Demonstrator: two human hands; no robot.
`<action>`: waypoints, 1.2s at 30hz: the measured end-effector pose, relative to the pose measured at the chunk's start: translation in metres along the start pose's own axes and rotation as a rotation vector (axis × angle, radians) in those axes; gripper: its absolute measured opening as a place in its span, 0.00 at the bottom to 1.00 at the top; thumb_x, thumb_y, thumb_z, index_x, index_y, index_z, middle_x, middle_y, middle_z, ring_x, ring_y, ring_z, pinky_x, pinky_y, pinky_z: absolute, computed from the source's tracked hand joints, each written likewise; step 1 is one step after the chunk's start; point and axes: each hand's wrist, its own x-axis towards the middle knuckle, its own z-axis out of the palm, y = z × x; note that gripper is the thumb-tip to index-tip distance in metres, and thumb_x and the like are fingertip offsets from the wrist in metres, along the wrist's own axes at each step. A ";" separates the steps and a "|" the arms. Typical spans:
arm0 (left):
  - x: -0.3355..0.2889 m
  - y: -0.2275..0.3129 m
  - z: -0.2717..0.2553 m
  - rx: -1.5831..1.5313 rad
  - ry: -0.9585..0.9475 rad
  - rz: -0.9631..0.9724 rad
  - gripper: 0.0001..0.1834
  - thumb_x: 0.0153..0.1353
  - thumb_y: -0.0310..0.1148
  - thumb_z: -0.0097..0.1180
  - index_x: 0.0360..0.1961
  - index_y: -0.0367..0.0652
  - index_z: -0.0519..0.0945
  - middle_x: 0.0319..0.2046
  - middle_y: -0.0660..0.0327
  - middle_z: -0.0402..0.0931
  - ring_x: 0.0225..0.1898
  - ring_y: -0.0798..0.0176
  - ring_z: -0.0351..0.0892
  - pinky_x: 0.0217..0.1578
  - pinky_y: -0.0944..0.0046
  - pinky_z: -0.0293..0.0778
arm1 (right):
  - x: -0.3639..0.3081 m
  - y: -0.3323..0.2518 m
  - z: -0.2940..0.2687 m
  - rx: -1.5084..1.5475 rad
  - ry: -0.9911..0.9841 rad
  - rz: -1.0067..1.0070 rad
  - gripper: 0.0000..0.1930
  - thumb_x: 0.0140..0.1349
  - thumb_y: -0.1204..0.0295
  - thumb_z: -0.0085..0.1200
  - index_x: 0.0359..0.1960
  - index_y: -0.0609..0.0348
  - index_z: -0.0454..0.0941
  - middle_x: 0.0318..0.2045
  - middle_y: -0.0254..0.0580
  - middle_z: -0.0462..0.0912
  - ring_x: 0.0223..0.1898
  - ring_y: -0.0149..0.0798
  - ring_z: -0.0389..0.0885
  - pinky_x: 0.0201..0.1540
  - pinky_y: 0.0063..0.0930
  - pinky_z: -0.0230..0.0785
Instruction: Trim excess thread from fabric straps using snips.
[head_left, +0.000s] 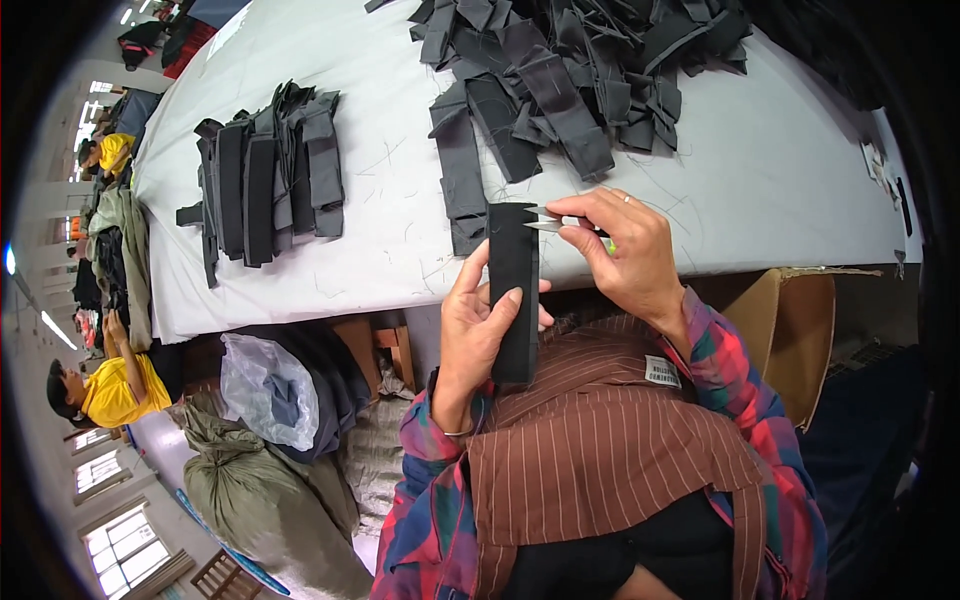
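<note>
A brown pinstriped apron [610,470] with 1 white label [661,371] fills the lower centre, between 2 red-and-blue plaid sleeves [742,390]; 1 thin ring [628,199] shows right of centre.

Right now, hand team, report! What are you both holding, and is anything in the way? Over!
Left hand: grip on black fabric strip. Right hand: thread snips, blades parted at strip's upper right edge. Nothing seen blocking them.

Left hand [474,330] and right hand [632,252] held close together
Left is angled upward, gripping; right is turned leftward, pinching
</note>
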 end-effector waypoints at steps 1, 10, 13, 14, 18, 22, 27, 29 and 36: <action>0.000 0.000 0.000 0.000 0.001 0.000 0.33 0.63 0.21 0.49 0.67 0.36 0.51 0.39 0.40 0.78 0.30 0.56 0.83 0.32 0.63 0.80 | 0.001 -0.001 -0.001 -0.018 -0.006 -0.027 0.08 0.53 0.72 0.61 0.35 0.54 0.80 0.26 0.35 0.80 0.26 0.39 0.76 0.29 0.30 0.68; -0.001 0.001 -0.002 0.269 -0.052 -0.035 0.36 0.62 0.17 0.43 0.70 0.42 0.47 0.39 0.45 0.78 0.28 0.61 0.81 0.30 0.67 0.78 | 0.003 -0.003 -0.005 -0.220 -0.091 -0.213 0.13 0.52 0.71 0.59 0.41 0.44 0.81 0.22 0.29 0.72 0.23 0.35 0.71 0.28 0.28 0.64; -0.001 0.003 0.002 0.399 -0.024 -0.037 0.35 0.61 0.16 0.42 0.70 0.40 0.51 0.38 0.49 0.78 0.27 0.64 0.81 0.29 0.68 0.77 | 0.002 -0.005 -0.004 -0.283 -0.119 -0.263 0.17 0.51 0.72 0.58 0.44 0.41 0.81 0.21 0.30 0.69 0.23 0.35 0.70 0.27 0.29 0.62; -0.002 0.004 0.004 0.452 0.026 -0.021 0.33 0.59 0.15 0.41 0.67 0.43 0.58 0.34 0.54 0.78 0.25 0.67 0.79 0.29 0.68 0.76 | 0.002 -0.005 -0.004 -0.324 -0.124 -0.298 0.20 0.50 0.74 0.57 0.46 0.39 0.81 0.20 0.30 0.67 0.23 0.36 0.69 0.27 0.29 0.60; -0.004 0.002 0.003 0.740 0.043 0.094 0.30 0.58 0.14 0.41 0.64 0.41 0.66 0.31 0.58 0.80 0.24 0.71 0.78 0.28 0.70 0.75 | 0.002 -0.006 -0.007 -0.378 -0.219 -0.308 0.22 0.51 0.75 0.53 0.48 0.35 0.80 0.20 0.31 0.65 0.22 0.35 0.68 0.27 0.29 0.60; -0.004 0.004 0.005 0.965 0.083 0.201 0.28 0.58 0.14 0.41 0.60 0.42 0.72 0.26 0.60 0.78 0.23 0.73 0.76 0.28 0.71 0.74 | -0.001 -0.010 -0.011 -0.383 -0.266 -0.279 0.24 0.49 0.77 0.51 0.46 0.33 0.82 0.20 0.33 0.66 0.21 0.36 0.69 0.26 0.30 0.61; -0.004 0.008 0.005 0.851 0.076 0.182 0.25 0.59 0.14 0.43 0.56 0.44 0.75 0.25 0.62 0.77 0.22 0.73 0.75 0.26 0.71 0.73 | -0.005 -0.012 -0.012 -0.192 -0.150 -0.065 0.22 0.50 0.81 0.53 0.45 0.41 0.84 0.20 0.35 0.67 0.21 0.37 0.69 0.25 0.27 0.62; -0.003 0.003 0.005 0.811 0.092 0.188 0.24 0.60 0.14 0.43 0.55 0.43 0.76 0.25 0.61 0.77 0.23 0.73 0.75 0.26 0.71 0.72 | -0.003 -0.007 -0.010 0.021 0.040 0.068 0.18 0.55 0.79 0.55 0.45 0.39 0.83 0.19 0.34 0.68 0.18 0.35 0.68 0.21 0.27 0.62; 0.001 -0.006 -0.012 0.821 0.191 0.346 0.20 0.51 0.11 0.41 0.35 0.42 0.83 0.20 0.59 0.73 0.21 0.69 0.72 0.25 0.70 0.68 | -0.007 -0.016 -0.019 0.177 -0.130 0.116 0.13 0.55 0.75 0.59 0.43 0.50 0.83 0.27 0.39 0.79 0.23 0.34 0.75 0.26 0.24 0.67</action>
